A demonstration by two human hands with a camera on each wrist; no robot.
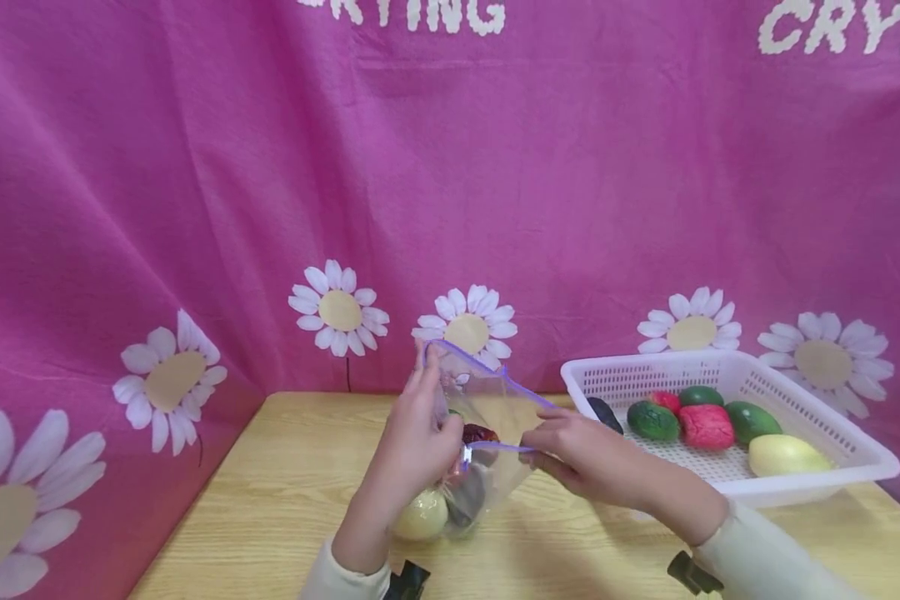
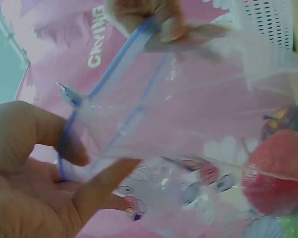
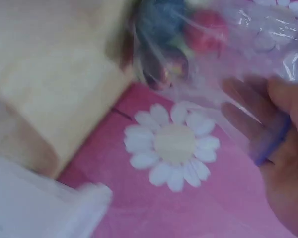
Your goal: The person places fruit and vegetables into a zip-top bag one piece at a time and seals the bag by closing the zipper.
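A clear zip bag [image 1: 506, 479] with a blue-purple rim stands on the table with its mouth spread. My left hand [image 1: 416, 437] holds the rim on the left side, thumb nearer me and fingertips at the far corner. On the right side, my right hand [image 1: 588, 458] pinches the rim; in the right wrist view its fingers [image 3: 248, 116] show through the plastic. Low in the bag lie a pale yellow round fruit [image 1: 422, 515], a dark grey piece [image 1: 467, 496] and a dark red one [image 1: 480, 433]. A red round fruit [image 2: 273, 173] shows in the left wrist view.
To the right stands a white perforated basket [image 1: 847, 467] holding green pieces, red pieces, a dark piece and a pale yellow fruit [image 1: 787, 456]. Both rest on a light wooden table [image 1: 292, 475]. Behind hangs a pink cloth [image 1: 540, 192] with white daisies.
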